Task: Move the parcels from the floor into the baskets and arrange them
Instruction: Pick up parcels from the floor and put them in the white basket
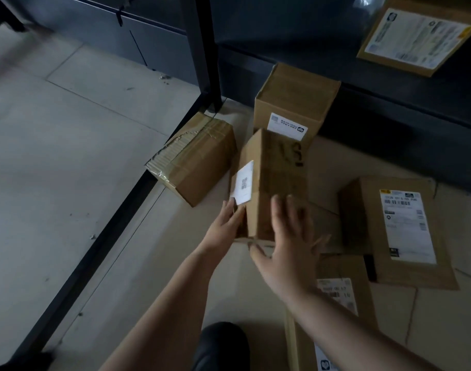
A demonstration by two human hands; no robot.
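A long brown cardboard parcel (277,178) with a white label on its left side and black scrawl on top is held between both hands above the floor. My left hand (225,226) presses its left side near the label. My right hand (290,245) wraps its near end, fingers spread over the top. Several other cardboard parcels lie on the floor around it: a taped one (199,159) to the left, a tall one (295,100) behind, a flat labelled one (400,231) to the right, and another (344,295) under my right forearm.
A dark metal shelf frame has an upright (202,49) at the back and a floor rail (100,242) running diagonally on the left. A labelled parcel (416,36) sits on a dark shelf at top right. Pale tiled floor (55,129) spreads left.
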